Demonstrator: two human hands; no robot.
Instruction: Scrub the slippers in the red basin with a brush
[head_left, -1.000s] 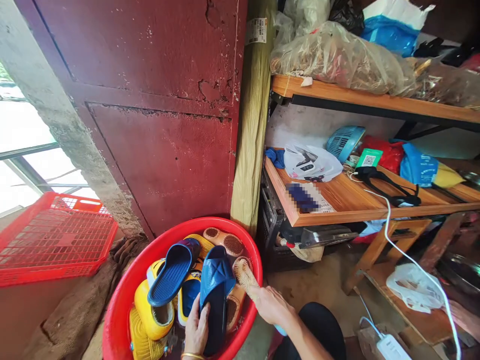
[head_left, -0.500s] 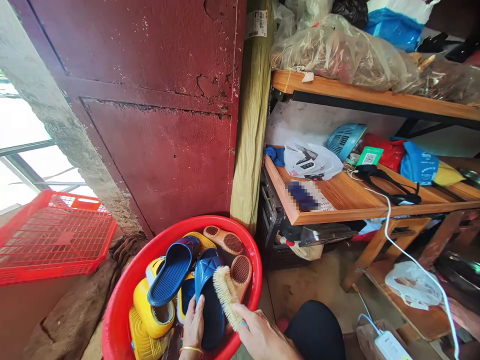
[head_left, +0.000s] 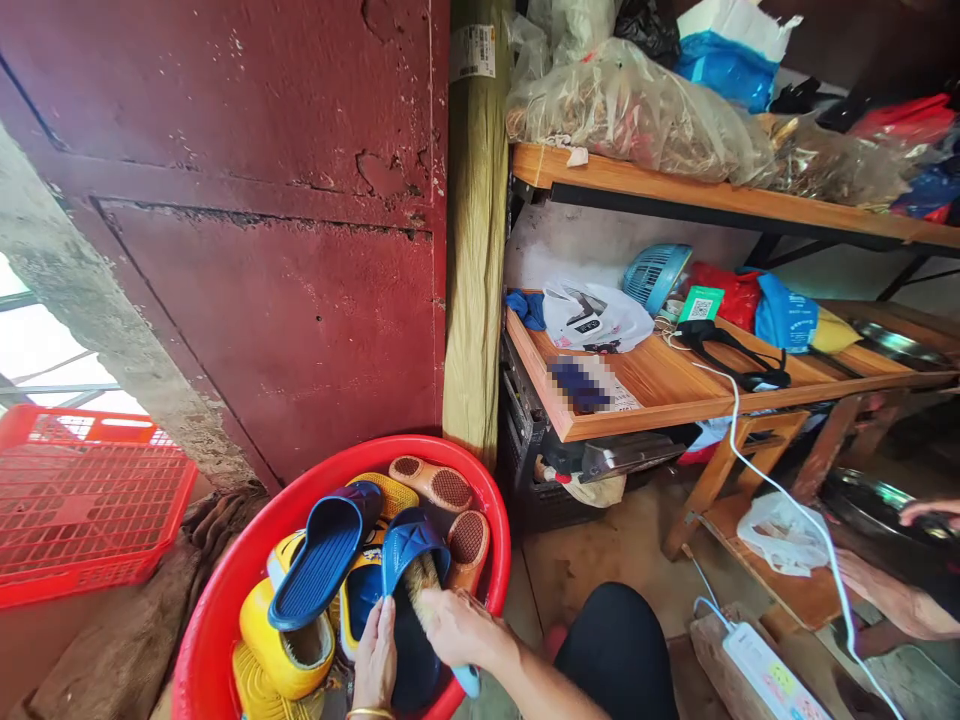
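Scrub brush (head_left: 421, 585) has dropped inside the strap of the blue slipper (head_left: 409, 545): your right hand (head_left: 466, 630) clamps the brush, your left hand (head_left: 373, 655) the slipper. Loosen either grip and it could fall — into the red basin (head_left: 225, 610).

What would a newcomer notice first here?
The big red basin of slippers fills the bottom of the view, where the left hand grips a blue slipper and the right hand holds a brush inside it. Behind rises a peeling red metal door, with wooden shelves to the right.
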